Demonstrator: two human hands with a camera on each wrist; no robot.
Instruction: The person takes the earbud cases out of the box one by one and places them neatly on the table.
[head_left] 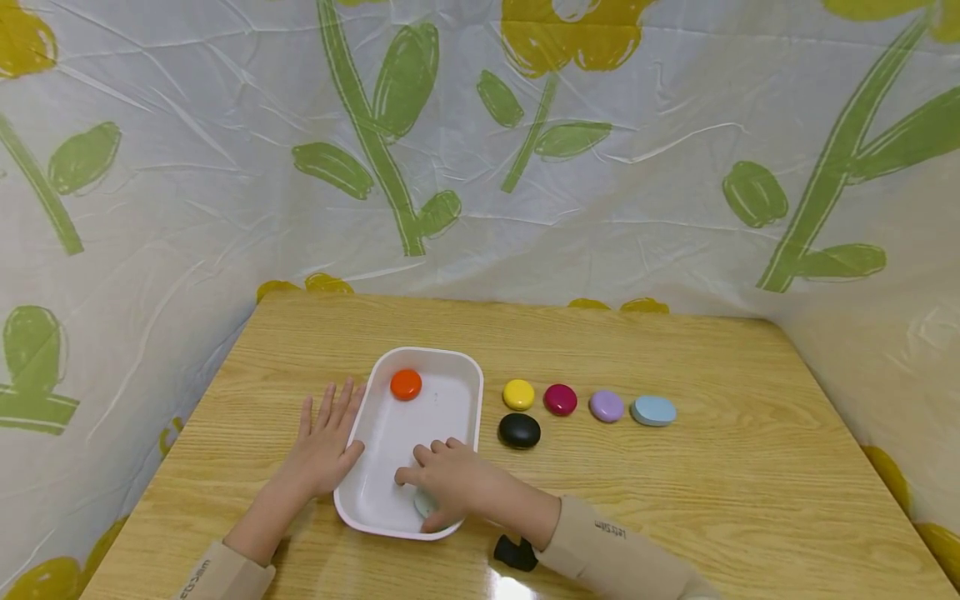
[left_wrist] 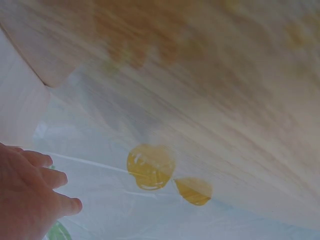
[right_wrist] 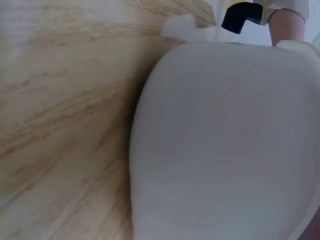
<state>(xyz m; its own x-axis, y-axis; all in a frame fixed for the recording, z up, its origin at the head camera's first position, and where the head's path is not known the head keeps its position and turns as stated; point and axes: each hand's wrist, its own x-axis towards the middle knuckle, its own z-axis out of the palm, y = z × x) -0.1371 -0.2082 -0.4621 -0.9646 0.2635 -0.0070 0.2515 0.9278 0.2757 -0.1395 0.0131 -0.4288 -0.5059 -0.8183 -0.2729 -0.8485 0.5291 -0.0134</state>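
Observation:
A white tray (head_left: 408, 433) stands on the wooden table. My left hand (head_left: 324, 450) lies beside its left wall with the fingers spread, the thumb at the rim; the left wrist view shows part of this hand (left_wrist: 30, 192). Inside the tray's far left corner sits an orange-red round piece (head_left: 406, 385). My right hand (head_left: 450, 479) is over the near right part of the tray, thumb and fingers spread apart above a pale greenish piece (head_left: 424, 503), which is partly hidden by the hand. The tray's outer wall (right_wrist: 220, 145) fills much of the right wrist view.
Right of the tray, a yellow piece (head_left: 518, 395), a dark red piece (head_left: 560, 400), a lilac piece (head_left: 607, 407) and a light blue oval piece (head_left: 654, 411) form a row. A black oval piece (head_left: 519, 431) lies nearer. A black device (head_left: 516, 552) shows by the right wrist.

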